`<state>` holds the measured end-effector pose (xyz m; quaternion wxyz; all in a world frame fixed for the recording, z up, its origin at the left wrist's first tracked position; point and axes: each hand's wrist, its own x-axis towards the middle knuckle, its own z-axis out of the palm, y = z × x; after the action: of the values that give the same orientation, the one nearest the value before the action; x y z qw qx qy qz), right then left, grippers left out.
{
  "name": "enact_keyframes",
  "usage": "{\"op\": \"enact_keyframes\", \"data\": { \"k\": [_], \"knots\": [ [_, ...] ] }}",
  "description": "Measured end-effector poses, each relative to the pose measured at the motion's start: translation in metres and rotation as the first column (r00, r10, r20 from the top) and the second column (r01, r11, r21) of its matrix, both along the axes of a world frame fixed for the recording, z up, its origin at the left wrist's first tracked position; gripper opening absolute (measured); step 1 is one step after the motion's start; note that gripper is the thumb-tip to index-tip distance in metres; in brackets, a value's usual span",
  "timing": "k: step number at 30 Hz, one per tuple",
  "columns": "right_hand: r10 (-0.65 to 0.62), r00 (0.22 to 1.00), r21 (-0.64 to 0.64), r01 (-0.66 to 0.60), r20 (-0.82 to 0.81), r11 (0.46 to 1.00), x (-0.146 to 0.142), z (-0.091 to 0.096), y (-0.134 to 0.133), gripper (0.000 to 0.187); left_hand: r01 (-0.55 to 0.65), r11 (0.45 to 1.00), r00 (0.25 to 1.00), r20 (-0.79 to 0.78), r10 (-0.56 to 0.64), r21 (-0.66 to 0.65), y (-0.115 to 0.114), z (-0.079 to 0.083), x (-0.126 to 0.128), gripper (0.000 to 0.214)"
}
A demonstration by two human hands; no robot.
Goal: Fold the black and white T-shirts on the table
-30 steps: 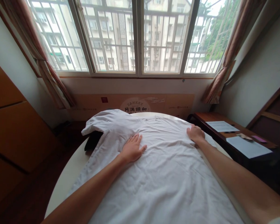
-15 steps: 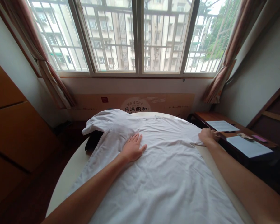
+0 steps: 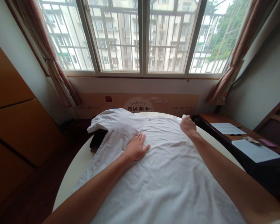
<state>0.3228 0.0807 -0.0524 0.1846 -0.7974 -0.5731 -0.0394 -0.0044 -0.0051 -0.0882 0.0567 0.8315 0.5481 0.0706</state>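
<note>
A white T-shirt [image 3: 163, 174] lies spread out on a round pale table [image 3: 71, 175], collar towards the window. My left hand [image 3: 136, 148] rests flat and open on the shirt's chest, left of centre. At the shirt's far right shoulder my right hand [image 3: 188, 125] is closed, pinching a bit of the white sleeve cloth that shows above its knuckles. The shirt's left sleeve [image 3: 105, 119] hangs over a dark object [image 3: 96, 140] at the table's far left edge.
A low wooden side table [image 3: 208, 119] on the right carries sheets of paper [image 3: 227, 128], a pen and small cards. A printed cardboard panel [image 3: 140, 105] leans under the barred window. Wooden cabinets [image 3: 16, 124] line the left wall.
My right hand went out to the shirt's right edge, closed on the sleeve, and has now come back left and farther away with the cloth. The left hand stayed put; the view shifted slightly.
</note>
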Motion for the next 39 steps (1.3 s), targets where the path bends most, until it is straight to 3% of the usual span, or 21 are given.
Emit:
{"op": "enact_keyframes", "data": {
  "k": [4,7,10,14,17,19,23,27,30,32,34,37,39],
  "knots": [
    [0.198,0.975,-0.005,-0.199,-0.102,0.98,-0.066,0.004,0.013,0.042,0.006,1.0,1.0,-0.003,-0.006,-0.001,-0.001,0.001,-0.001,0.076],
    [0.323,0.927,-0.019,-0.333,-0.192,0.943,-0.095,0.002,0.015,0.032,0.007,1.0,1.0,0.0,-0.007,-0.002,-0.003,0.003,-0.001,0.077],
    [0.356,0.902,-0.018,-0.372,-0.244,0.928,-0.091,0.004,0.011,0.032,0.007,1.0,1.0,0.001,-0.007,-0.009,-0.005,0.005,0.0,0.076],
    [0.348,0.897,-0.106,-0.387,-0.273,0.916,-0.054,0.009,-0.007,0.034,0.005,1.0,1.0,0.002,-0.005,0.001,-0.005,0.004,0.001,0.075],
    [0.383,0.847,-0.267,-0.491,-0.369,0.829,-0.038,0.005,-0.025,0.051,0.004,1.0,1.0,0.002,-0.004,0.01,-0.004,0.002,0.001,0.076],
    [0.394,0.822,-0.287,-0.526,-0.41,0.8,-0.041,0.0,-0.034,0.054,0.004,1.0,1.0,0.001,-0.004,0.013,-0.003,0.001,0.002,0.076],
    [0.431,0.799,-0.179,-0.538,-0.419,0.824,-0.067,-0.008,-0.039,0.044,0.006,1.0,1.0,0.01,-0.006,0.024,-0.002,0.001,0.002,0.074],
    [0.527,0.688,-0.082,-0.643,-0.499,0.761,-0.096,-0.013,-0.041,0.03,0.014,0.999,1.0,0.012,-0.014,0.03,-0.003,0.001,0.001,0.074],
    [0.592,0.614,0.002,-0.693,-0.522,0.721,-0.102,-0.017,-0.033,0.013,0.024,0.999,0.999,0.022,-0.025,0.03,-0.002,-0.001,0.0,0.073],
    [0.604,0.635,0.055,-0.666,-0.481,0.744,-0.094,-0.018,-0.02,0.018,0.037,0.999,0.998,0.053,-0.039,0.039,0.001,-0.002,-0.001,0.068],
    [0.564,0.714,0.067,-0.595,-0.415,0.801,-0.078,-0.016,0.0,0.026,0.019,0.998,0.992,0.12,-0.027,0.063,0.008,0.001,0.001,0.058],
    [0.464,0.826,-0.001,-0.49,-0.321,0.872,-0.05,-0.016,0.029,0.038,-0.037,0.995,0.971,0.237,0.014,0.091,0.026,0.01,0.014,0.051],
    [0.424,0.865,-0.068,-0.456,-0.268,0.887,-0.038,-0.02,0.042,0.047,-0.034,0.996,0.961,0.276,0.011,0.078,0.042,0.017,0.031,0.051]
  ]
}}
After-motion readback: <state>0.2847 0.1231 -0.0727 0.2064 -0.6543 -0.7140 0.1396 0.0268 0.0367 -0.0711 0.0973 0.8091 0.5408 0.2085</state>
